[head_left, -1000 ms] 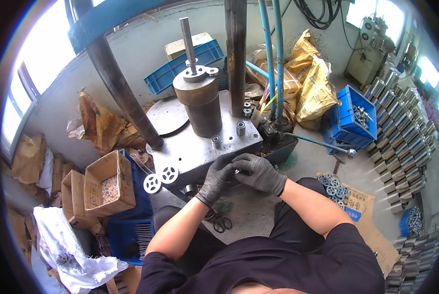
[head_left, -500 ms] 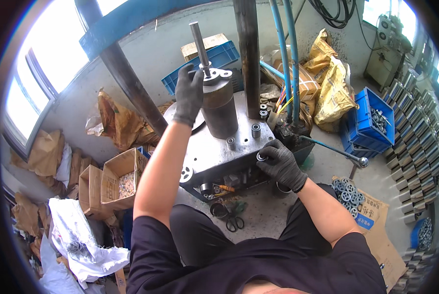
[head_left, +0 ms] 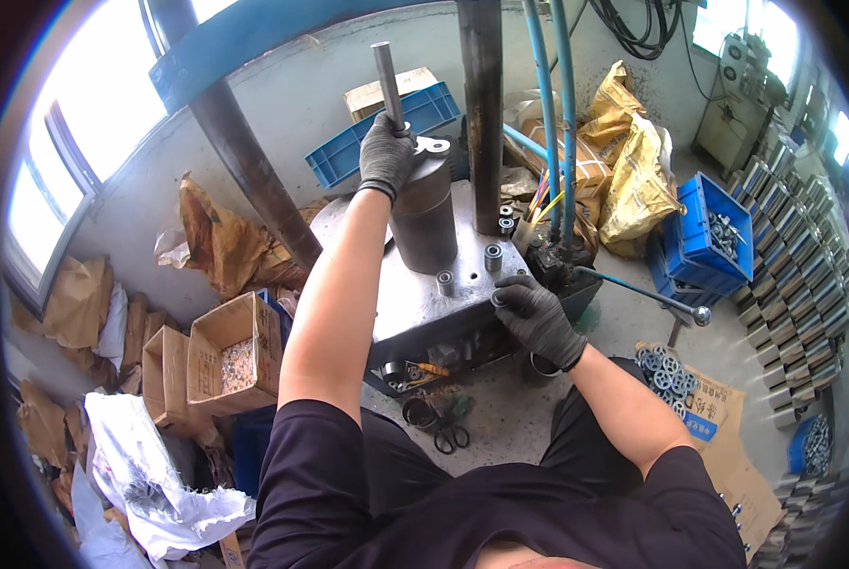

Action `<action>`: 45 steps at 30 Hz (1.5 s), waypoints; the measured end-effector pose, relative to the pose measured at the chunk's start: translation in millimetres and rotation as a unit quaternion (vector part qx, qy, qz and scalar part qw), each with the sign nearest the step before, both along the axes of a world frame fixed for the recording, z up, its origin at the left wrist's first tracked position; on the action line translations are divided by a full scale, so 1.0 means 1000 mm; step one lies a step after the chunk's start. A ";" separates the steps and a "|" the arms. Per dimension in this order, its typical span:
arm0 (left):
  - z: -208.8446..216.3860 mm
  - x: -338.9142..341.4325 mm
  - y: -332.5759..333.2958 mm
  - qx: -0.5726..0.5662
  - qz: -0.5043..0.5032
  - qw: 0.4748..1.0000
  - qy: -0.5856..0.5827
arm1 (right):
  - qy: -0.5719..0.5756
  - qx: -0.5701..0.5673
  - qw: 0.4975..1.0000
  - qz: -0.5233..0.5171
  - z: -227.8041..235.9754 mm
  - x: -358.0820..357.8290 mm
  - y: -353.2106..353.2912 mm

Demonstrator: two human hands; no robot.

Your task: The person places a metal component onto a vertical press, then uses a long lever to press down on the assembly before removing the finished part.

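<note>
My left hand (head_left: 387, 155), in a dark grey glove, is closed round the foot of an upright steel rod (head_left: 387, 81). That rod stands over a flat light-metal part (head_left: 432, 146) on top of a dark steel cylinder (head_left: 424, 216). The fingers hide where rod and part meet. My right hand (head_left: 542, 322), gloved too, pinches a small bearing (head_left: 497, 298) at the front right edge of the metal bench (head_left: 415, 294). Behind it, two more bearings stand on the bench: one bearing (head_left: 493, 256) and a nearer one (head_left: 445, 282).
Dark posts (head_left: 482, 114) and a blue crossbeam (head_left: 282, 47) frame the bench. A lever with a ball end (head_left: 701, 315) juts right. Scissors (head_left: 451, 438) lie on the floor. Around stand cardboard boxes (head_left: 206, 379), blue crates (head_left: 714, 237), grey wheels (head_left: 666, 379) and stacked metal tubes (head_left: 794, 275).
My left hand has moved right, from beside the rod onto its foot, and closed round it. My right hand stays nearly in place with the bearing. My left forearm now covers the wheel at the bench's left corner.
</note>
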State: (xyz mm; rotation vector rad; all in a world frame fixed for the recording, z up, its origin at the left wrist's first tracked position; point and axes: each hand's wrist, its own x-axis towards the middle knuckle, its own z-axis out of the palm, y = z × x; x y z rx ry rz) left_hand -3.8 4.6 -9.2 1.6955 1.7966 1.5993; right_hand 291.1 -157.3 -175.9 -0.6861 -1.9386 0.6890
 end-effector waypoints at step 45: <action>-0.017 0.001 -0.011 0.392 -0.105 0.796 -0.449 | -0.132 0.078 0.980 -0.129 0.142 -0.136 0.188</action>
